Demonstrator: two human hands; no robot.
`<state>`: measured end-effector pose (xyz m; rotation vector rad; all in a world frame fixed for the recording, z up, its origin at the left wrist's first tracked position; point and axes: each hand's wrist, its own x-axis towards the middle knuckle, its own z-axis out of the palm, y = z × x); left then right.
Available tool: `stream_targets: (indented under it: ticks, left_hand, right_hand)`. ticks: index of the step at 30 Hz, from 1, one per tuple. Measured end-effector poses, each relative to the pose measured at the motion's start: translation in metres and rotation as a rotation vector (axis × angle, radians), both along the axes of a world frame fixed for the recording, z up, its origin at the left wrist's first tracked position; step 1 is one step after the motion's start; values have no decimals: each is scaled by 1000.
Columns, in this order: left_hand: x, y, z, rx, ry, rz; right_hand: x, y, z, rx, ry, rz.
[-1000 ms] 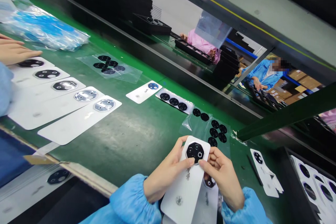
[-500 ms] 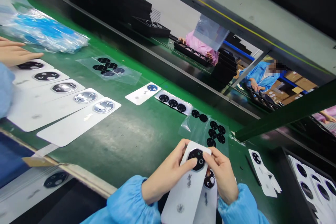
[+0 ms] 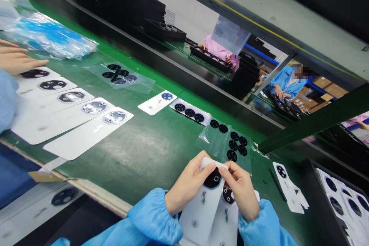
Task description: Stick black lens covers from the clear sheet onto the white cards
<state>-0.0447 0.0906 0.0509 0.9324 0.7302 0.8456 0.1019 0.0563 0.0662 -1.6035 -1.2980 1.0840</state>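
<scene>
At the bottom centre, a white panel (image 3: 201, 207) with a black round piece (image 3: 212, 178) near its top is held between my two hands. My left hand (image 3: 191, 180) grips its left edge, the thumb lying on the black piece. My right hand (image 3: 240, 188) pinches the top right corner, thumb and forefinger by the black piece's upper edge. Beneath lies a second white panel (image 3: 223, 223), its dark round piece (image 3: 228, 195) partly covered by my right hand. Clear sheets (image 3: 213, 144) with several black discs (image 3: 233, 145) lie just beyond my hands.
Overlapping white panels (image 3: 89, 134) lie at the left under another person's hand (image 3: 17, 59). Further back are a blue plastic bundle (image 3: 54, 34), a small white panel (image 3: 157, 103) and a strip of discs (image 3: 190, 112). A black tray of panels (image 3: 341, 200) stands right, beside a green post (image 3: 314, 123).
My left hand has shifted slightly right and its thumb has moved up the black piece. My right hand has moved a little left along the panel's top. The held panel has tilted slightly.
</scene>
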Motion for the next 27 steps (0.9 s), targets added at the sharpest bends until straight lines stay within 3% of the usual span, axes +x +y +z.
stream_targets:
  ticks: [3,6,11,19,27]
  left_hand:
    - [0,8,0,-40,-37,68]
    - [1,16,-2,-38,-38,146]
    - [4,25,1,-6,0,231]
    - [-1,32,10,91,-127,-11]
    - [2,33,2,42,-41,55]
  right_hand:
    - [4,-8,8,-74,28,106]
    - [9,-23,6,-182,47,221]
    - [13,-37,-1,-311,143,235]
    - [20,-26,9,-264,202,131]
    - [18,-25,5,-299,218,98]
